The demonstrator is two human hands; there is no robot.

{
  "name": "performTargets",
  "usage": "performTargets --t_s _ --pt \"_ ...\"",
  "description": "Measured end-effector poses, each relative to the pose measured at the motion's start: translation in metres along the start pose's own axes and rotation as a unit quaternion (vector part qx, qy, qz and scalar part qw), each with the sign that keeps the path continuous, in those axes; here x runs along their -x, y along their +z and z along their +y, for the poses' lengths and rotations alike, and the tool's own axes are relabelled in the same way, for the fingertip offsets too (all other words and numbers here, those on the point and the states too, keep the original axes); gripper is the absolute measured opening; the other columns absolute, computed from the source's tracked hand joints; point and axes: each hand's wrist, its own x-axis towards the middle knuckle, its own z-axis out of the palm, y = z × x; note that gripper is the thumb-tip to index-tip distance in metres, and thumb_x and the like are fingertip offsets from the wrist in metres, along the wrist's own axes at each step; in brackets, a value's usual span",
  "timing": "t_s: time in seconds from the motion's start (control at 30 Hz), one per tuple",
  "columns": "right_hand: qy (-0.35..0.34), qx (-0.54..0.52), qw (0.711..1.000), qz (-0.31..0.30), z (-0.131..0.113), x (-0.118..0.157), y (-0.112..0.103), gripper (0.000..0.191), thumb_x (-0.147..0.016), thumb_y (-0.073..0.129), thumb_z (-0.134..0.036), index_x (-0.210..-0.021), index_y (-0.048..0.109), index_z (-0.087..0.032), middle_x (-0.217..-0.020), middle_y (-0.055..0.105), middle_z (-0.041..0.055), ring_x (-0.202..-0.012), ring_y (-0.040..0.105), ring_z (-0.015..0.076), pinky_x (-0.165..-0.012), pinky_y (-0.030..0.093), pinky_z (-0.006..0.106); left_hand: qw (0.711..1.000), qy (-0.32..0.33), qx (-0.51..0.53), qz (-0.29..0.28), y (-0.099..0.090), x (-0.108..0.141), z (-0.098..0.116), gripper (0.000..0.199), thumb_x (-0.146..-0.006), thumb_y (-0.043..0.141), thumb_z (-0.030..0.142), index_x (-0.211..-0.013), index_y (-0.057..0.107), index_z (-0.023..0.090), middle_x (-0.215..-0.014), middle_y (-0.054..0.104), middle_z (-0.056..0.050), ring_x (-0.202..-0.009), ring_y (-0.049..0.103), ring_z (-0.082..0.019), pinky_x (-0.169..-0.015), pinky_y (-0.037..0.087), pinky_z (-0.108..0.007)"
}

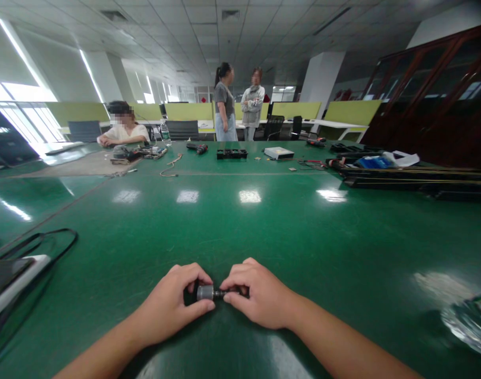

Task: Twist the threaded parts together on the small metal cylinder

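A small grey metal cylinder with a thin dark shaft (206,292) lies sideways, low over the green table or on it; I cannot tell which. My left hand (179,295) curves around the wide cylinder end, with the thumb on the near side and the fingers on the far side. My right hand (256,292) pinches the thin shaft end between thumb and fingertips. The right fingers hide the shaft's far end. Both hands are close together at the front middle of the table.
On the left is a white power strip (17,287) with a black cable (68,231). A glass dish (471,321) sits at right. Farther back are a drill (198,148), a black fan-like block (232,153), a silver box (278,153) and dark rails (402,178). Several people are beyond.
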Motion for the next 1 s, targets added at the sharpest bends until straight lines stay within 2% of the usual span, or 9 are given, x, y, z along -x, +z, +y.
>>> performTargets --t_s 0.1,0.27,0.53,0.7,1.0 --pt "-0.016 0.015 1.0 -0.006 -0.0008 0.0007 0.001 0.012 -0.086 0.064 -0.025 -0.095 0.072 -0.022 -0.081 0.069 -0.0005 -0.078 0.06 0.0144 -0.08 0.036 0.031 1.0 -0.006 0.001 0.003 0.0012 0.0009 -0.0009 0.021 -0.08 0.074 0.033 -0.096 0.064 0.023 -0.088 0.065 0.002 -0.082 0.055 -0.019 -0.075 0.038 -0.029" --pt "-0.035 0.04 0.999 -0.005 -0.0017 0.0015 0.0043 0.019 -0.078 0.072 -0.024 -0.097 0.07 -0.021 -0.084 0.068 0.0004 -0.082 0.058 0.0163 -0.079 0.036 0.031 1.0 -0.006 -0.004 0.01 0.0033 0.0022 -0.0027 0.024 -0.078 0.076 0.033 -0.094 0.062 0.022 -0.089 0.065 0.001 -0.083 0.054 -0.02 -0.075 0.039 -0.03" --pt "-0.04 0.035 0.999 0.009 -0.0005 0.0004 0.0061 0.02 -0.081 0.071 -0.023 -0.101 0.071 -0.022 -0.094 0.07 0.002 -0.09 0.058 0.018 -0.081 0.038 0.032 1.0 0.003 -0.015 0.006 0.001 0.0 0.0011 0.022 -0.081 0.072 0.037 -0.092 0.062 0.021 -0.089 0.065 0.0 -0.081 0.055 -0.02 -0.074 0.039 -0.03" --pt "-0.039 0.036 0.999 -0.002 0.0002 0.0003 0.0066 0.02 -0.083 0.07 -0.023 -0.103 0.072 -0.022 -0.092 0.072 0.0024 -0.088 0.06 0.0185 -0.08 0.038 0.033 1.0 0.006 -0.019 0.008 0.0033 0.0009 -0.0009 0.022 -0.082 0.073 0.037 -0.094 0.062 0.022 -0.09 0.065 0.0 -0.082 0.055 -0.02 -0.074 0.039 -0.03" --pt "-0.041 0.035 0.998 0.013 0.0013 -0.0009 0.007 0.017 -0.08 0.071 -0.023 -0.097 0.073 -0.02 -0.086 0.073 0.0028 -0.083 0.06 0.0182 -0.078 0.04 0.032 1.0 0.001 -0.018 0.008 0.0036 -0.0004 -0.0001 0.021 -0.084 0.071 0.037 -0.096 0.063 0.022 -0.092 0.065 0.0 -0.083 0.054 -0.02 -0.075 0.038 -0.03"
